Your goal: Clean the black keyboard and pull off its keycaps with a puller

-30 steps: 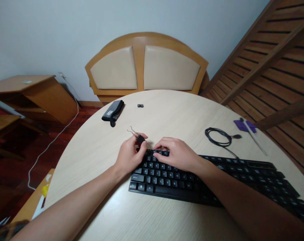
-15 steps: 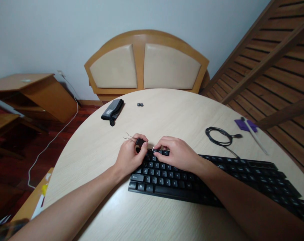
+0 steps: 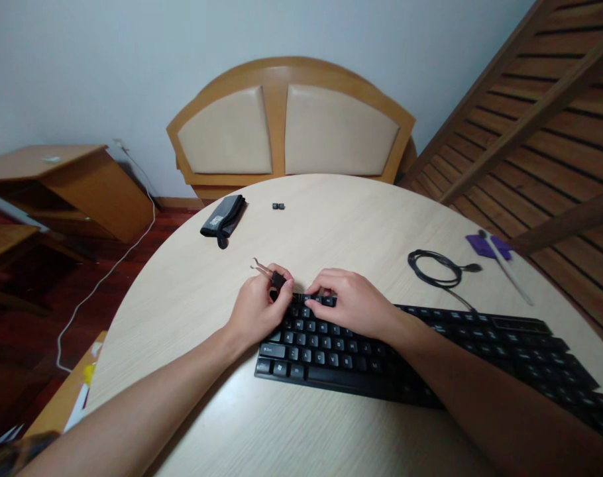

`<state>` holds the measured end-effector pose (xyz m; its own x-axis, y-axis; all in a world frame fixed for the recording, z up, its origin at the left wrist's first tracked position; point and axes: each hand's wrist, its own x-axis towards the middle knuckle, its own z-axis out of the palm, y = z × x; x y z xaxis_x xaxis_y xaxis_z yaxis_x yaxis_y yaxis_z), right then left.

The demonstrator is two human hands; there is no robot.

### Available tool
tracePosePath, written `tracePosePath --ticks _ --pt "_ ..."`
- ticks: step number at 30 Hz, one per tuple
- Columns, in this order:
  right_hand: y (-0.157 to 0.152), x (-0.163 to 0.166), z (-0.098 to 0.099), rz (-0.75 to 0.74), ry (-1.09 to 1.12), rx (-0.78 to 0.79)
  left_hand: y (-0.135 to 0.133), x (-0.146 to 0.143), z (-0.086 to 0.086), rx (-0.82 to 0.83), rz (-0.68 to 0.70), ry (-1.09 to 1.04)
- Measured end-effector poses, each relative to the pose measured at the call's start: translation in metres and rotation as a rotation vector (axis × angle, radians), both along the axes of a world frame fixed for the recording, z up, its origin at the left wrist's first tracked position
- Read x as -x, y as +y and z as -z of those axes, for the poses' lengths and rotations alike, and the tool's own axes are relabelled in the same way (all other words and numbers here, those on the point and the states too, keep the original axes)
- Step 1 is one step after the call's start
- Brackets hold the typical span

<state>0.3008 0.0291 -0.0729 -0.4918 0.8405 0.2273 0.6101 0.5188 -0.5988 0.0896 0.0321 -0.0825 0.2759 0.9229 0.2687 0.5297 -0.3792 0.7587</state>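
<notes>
My left hand (image 3: 262,301) is closed around the black handle of a keycap puller (image 3: 278,280), whose two bent wire prongs stick out up and to the left. That hand is at the upper left corner of a black keyboard (image 3: 376,387), partly covering its edge keys. Over the top rows of keys, my right hand (image 3: 348,298) has thumb and forefinger curled in at the function keys, close to the left fingertips. What lies between them, if anything, is too small to make out. The right forearm covers part of the keyboard's middle.
On the round table (image 3: 192,424) lie two loose black keycaps (image 3: 278,206), a folded grey pouch (image 3: 224,217), a coiled black cable (image 3: 433,268), and a purple cloth (image 3: 480,245) with a pale stick-like brush (image 3: 510,275). Behind stands a wooden chair back (image 3: 281,126).
The keycap puller has tilted slightly in my left hand, its prongs shifting right. The thin pale piece seen at my right fingertips no longer shows clearly. Both hands stay nearly in place.
</notes>
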Motion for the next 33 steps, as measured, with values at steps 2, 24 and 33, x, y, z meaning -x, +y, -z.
tracePosePath --ticks 2,24,33 --pt "0.0000 0.0002 0.0001 -0.003 0.005 0.001 0.0005 0.0013 0.0002 -0.017 -0.007 0.053" --pt "-0.0002 0.0010 -0.0012 0.005 -0.015 -0.023 -0.0010 0.0007 -0.0003 -0.111 0.030 0.247" --pt "-0.0002 0.0005 0.0001 0.005 -0.027 -0.046 -0.0011 -0.0001 0.0024 -0.059 -0.042 0.256"
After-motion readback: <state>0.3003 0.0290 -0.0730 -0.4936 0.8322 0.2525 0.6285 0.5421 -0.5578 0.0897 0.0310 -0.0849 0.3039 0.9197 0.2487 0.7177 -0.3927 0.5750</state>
